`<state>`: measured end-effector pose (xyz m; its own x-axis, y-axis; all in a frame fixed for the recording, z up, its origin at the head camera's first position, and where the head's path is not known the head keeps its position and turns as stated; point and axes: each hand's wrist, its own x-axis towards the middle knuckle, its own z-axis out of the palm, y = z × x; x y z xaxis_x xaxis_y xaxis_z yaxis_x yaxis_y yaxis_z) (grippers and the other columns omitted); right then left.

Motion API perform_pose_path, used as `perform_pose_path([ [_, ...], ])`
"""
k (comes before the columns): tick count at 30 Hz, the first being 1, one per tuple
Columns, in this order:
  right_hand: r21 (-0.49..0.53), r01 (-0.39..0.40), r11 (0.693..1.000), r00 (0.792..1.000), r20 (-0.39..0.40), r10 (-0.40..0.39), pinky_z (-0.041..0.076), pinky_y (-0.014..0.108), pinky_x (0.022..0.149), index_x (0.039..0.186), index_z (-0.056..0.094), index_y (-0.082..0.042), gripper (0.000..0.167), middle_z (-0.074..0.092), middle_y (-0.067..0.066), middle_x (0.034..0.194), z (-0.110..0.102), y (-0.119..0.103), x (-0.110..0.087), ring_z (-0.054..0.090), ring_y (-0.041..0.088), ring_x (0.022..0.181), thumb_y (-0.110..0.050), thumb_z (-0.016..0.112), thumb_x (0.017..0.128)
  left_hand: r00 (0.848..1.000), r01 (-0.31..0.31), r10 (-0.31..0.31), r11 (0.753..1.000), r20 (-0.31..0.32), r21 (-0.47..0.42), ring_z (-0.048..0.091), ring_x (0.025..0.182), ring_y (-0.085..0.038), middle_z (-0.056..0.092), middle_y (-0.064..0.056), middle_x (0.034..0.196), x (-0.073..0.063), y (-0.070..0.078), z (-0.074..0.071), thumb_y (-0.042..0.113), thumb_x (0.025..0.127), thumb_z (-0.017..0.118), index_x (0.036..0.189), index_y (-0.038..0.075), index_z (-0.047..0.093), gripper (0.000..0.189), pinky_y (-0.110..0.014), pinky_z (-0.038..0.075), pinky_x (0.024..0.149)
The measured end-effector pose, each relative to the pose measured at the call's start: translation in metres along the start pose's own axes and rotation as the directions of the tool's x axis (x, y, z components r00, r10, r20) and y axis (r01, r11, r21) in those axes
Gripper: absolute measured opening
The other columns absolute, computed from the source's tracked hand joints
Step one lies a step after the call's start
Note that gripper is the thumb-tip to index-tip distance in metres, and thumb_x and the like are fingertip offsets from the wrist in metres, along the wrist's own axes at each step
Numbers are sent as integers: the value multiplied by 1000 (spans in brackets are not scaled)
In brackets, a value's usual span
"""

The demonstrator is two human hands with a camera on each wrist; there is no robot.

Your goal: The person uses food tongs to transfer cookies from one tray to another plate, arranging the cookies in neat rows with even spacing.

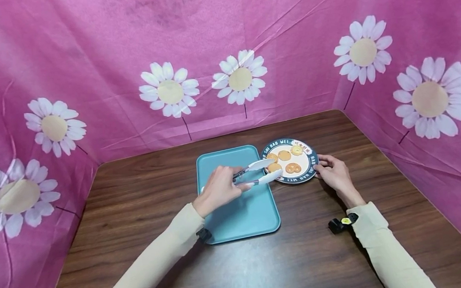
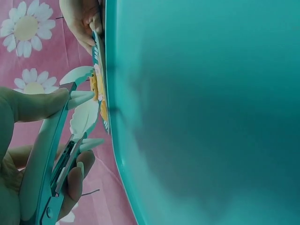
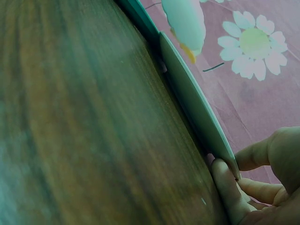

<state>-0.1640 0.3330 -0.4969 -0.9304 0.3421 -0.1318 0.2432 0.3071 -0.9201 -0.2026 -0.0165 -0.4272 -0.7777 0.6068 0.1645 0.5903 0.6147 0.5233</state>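
My left hand [image 1: 219, 188] grips a pair of kitchen tongs [image 2: 40, 159] above the blue tray [image 1: 243, 220]. The tongs' white tips stand apart over the left side of a round plate [image 1: 292, 179], close to the cookies there; whether they touch one is unclear. On the plate, which has a dark lettered rim, lie several cookies, among them a pretzel-shaped one [image 1: 293, 168] and a flower-shaped one [image 1: 296, 150]. My right hand [image 1: 336, 175] pinches the plate's right rim, thumb on one face and fingers beneath, as the right wrist view shows.
The tray lies on a brown wooden table [image 1: 144, 188], its right edge beside the plate. Pink cloth [image 1: 203, 23] with large daisies hangs behind the table and along both sides.
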Motion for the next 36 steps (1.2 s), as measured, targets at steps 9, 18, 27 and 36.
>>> perform_pose_path([
  [9, 18, 5, 1000, 1000, 2, -5, 58, 15, 72, 148, 52, 3, 50, 65, 17, 118, -2, 0, 1, 62, -12, 74, -9, 62, 101, 999, 16, -17, 999, 32, 41, 34, 53, -7, 45, 4, 62, 10, 6, 2, 26, 88, 84, 121, 5, 77, 40, -23, 27, 46],
  [18, 17, 8, 1000, 1000, 0, -8, 59, 15, 72, 149, 52, 3, 50, 64, 19, 121, -3, 1, 1, 62, -12, 75, -10, 61, 102, 995, 28, -35, 997, 93, 77, 43, 55, -8, 57, 2, 66, 28, 17, -8, 25, 84, 88, 109, 4, 80, 34, -23, 34, 49],
  [27, 27, 13, 1000, 1000, -2, -13, 59, 16, 72, 148, 53, 3, 50, 66, 8, 110, -3, 0, 1, 63, -12, 74, -9, 62, 101, 987, 43, -54, 996, 152, 74, 47, 54, -7, 70, -1, 76, 37, 22, -14, 27, 84, 87, 102, 3, 81, 31, -21, 37, 50],
  [36, 33, 15, 999, 1000, -5, -15, 59, 16, 71, 147, 54, 4, 49, 66, 4, 105, -2, 1, 2, 63, -11, 73, -8, 62, 100, 977, 71, -85, 994, 193, 79, 46, 53, -9, 55, 4, 60, 44, 27, -20, 28, 85, 87, 93, 6, 82, 24, -23, 35, 50],
])
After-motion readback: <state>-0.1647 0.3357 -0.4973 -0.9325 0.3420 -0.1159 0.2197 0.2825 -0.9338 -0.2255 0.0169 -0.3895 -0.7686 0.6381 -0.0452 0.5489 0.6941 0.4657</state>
